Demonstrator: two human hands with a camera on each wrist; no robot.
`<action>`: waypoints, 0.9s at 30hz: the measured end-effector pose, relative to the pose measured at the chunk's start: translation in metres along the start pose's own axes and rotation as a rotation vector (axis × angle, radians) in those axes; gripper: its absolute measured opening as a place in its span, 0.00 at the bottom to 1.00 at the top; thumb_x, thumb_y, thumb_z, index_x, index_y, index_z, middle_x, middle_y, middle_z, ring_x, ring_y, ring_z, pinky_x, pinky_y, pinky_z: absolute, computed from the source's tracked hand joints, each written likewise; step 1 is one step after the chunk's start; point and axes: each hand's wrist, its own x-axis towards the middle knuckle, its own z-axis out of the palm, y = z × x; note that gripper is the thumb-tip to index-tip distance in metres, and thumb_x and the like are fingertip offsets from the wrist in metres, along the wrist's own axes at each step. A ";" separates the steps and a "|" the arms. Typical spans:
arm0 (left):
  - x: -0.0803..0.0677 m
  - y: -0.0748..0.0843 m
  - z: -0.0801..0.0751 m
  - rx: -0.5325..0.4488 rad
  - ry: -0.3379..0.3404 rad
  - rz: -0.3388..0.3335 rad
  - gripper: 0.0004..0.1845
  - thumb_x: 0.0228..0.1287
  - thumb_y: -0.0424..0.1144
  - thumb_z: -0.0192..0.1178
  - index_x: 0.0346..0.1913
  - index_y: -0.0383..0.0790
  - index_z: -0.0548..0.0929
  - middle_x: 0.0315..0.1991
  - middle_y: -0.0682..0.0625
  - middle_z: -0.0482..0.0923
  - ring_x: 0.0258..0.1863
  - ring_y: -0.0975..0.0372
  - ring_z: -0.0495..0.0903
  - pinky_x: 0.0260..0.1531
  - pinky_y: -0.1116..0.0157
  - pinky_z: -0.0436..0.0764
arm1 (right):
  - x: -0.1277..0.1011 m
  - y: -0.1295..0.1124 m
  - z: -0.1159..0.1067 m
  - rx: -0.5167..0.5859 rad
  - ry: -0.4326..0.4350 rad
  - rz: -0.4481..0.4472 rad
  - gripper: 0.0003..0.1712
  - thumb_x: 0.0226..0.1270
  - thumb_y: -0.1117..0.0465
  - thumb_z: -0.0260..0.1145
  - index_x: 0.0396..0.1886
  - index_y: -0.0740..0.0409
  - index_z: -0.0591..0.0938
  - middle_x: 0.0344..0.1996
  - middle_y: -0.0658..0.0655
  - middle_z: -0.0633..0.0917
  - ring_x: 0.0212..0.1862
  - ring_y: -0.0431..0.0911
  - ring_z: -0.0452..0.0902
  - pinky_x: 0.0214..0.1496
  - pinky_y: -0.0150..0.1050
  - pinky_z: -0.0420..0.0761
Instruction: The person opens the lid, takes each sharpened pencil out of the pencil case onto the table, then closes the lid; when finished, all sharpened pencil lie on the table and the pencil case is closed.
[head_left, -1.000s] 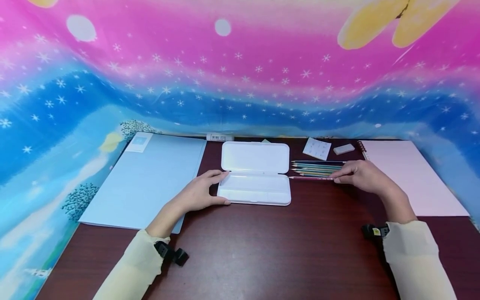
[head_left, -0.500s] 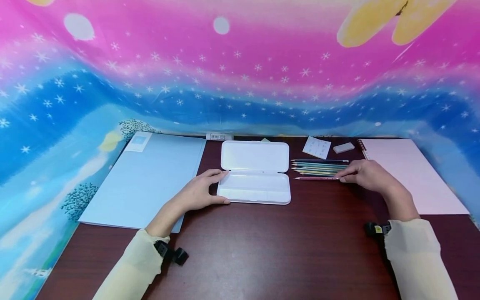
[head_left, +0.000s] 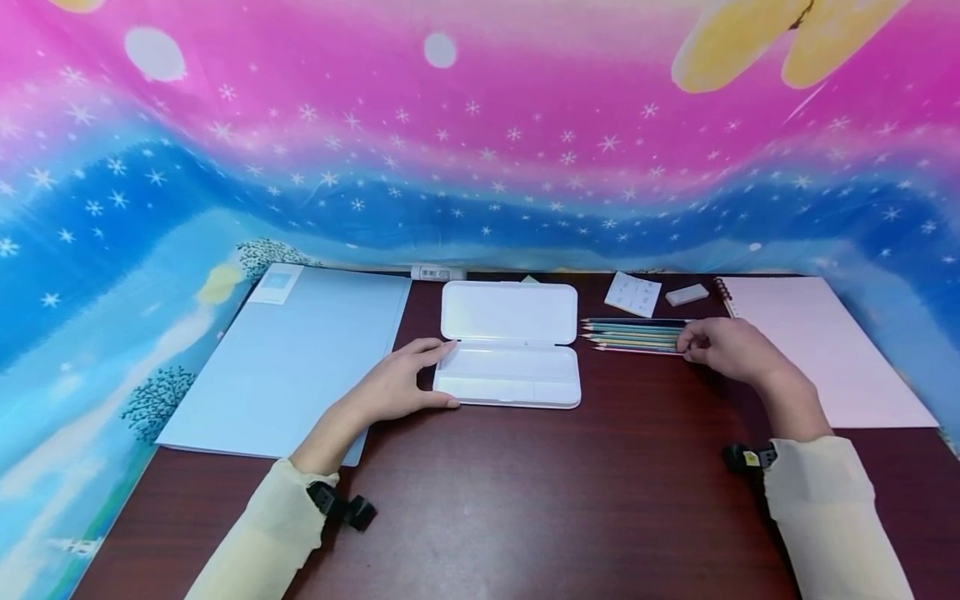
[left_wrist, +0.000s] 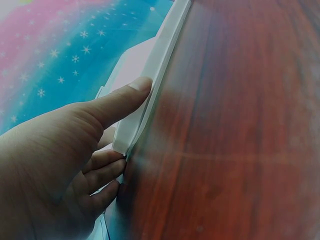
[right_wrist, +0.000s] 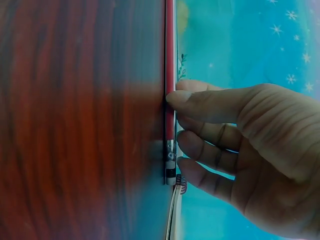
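Note:
An open white pencil case (head_left: 510,312) lies on the table, its lid tipped back and its tray bare. My left hand (head_left: 401,380) grips its left end, thumb on the front wall (left_wrist: 131,125) and fingers round the far side. To the right of the case, several coloured pencils (head_left: 630,334) lie side by side, points facing left. A red pencil (right_wrist: 170,117) with an eraser end is the nearest of the row. My right hand (head_left: 726,348) pinches it near the eraser end, the thumb on its side; the fingertips behind are partly hidden.
A light blue folder (head_left: 300,358) lies at left, a pink spiral notebook (head_left: 817,350) at right. Behind the pencils are a square paper (head_left: 633,294) and a white eraser (head_left: 687,295). A white tube (head_left: 438,273) lies at the back edge, before a patterned cloth (head_left: 480,200).
The red pencil has shifted right and then back against the other pencils, with my right hand still at its end. My left hand has stayed on the case.

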 end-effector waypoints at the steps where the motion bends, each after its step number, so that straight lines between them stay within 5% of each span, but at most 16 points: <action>1: 0.000 0.000 0.000 0.000 0.000 -0.001 0.49 0.55 0.63 0.72 0.78 0.56 0.65 0.75 0.44 0.66 0.73 0.47 0.68 0.67 0.44 0.71 | 0.000 -0.001 0.000 -0.007 0.004 0.001 0.08 0.69 0.67 0.64 0.37 0.52 0.86 0.31 0.52 0.85 0.36 0.48 0.75 0.43 0.48 0.76; 10: -0.001 0.001 -0.001 -0.004 0.001 0.002 0.48 0.56 0.62 0.72 0.78 0.55 0.65 0.75 0.44 0.66 0.73 0.47 0.68 0.67 0.45 0.71 | -0.002 -0.013 -0.003 0.021 0.029 -0.011 0.07 0.72 0.64 0.64 0.41 0.52 0.88 0.36 0.54 0.87 0.38 0.49 0.76 0.46 0.51 0.78; 17: 0.001 0.001 -0.003 0.004 -0.005 -0.001 0.49 0.56 0.62 0.72 0.78 0.55 0.64 0.75 0.44 0.66 0.73 0.47 0.68 0.67 0.44 0.71 | -0.002 -0.028 -0.002 0.071 0.088 -0.101 0.09 0.74 0.59 0.65 0.46 0.51 0.89 0.43 0.55 0.89 0.42 0.49 0.79 0.49 0.51 0.78; 23: 0.000 0.001 -0.002 0.007 -0.003 -0.003 0.49 0.55 0.63 0.72 0.78 0.56 0.64 0.75 0.44 0.66 0.73 0.48 0.68 0.67 0.44 0.72 | 0.012 -0.057 0.001 0.099 0.072 -0.199 0.19 0.77 0.53 0.62 0.62 0.51 0.84 0.43 0.56 0.89 0.34 0.45 0.76 0.42 0.44 0.76; 27: 0.000 0.002 -0.001 0.001 -0.001 -0.006 0.49 0.55 0.63 0.72 0.78 0.55 0.65 0.75 0.44 0.66 0.73 0.48 0.69 0.67 0.45 0.72 | 0.028 -0.082 0.006 0.177 0.010 -0.206 0.33 0.77 0.50 0.61 0.77 0.52 0.68 0.58 0.61 0.85 0.49 0.53 0.84 0.51 0.50 0.82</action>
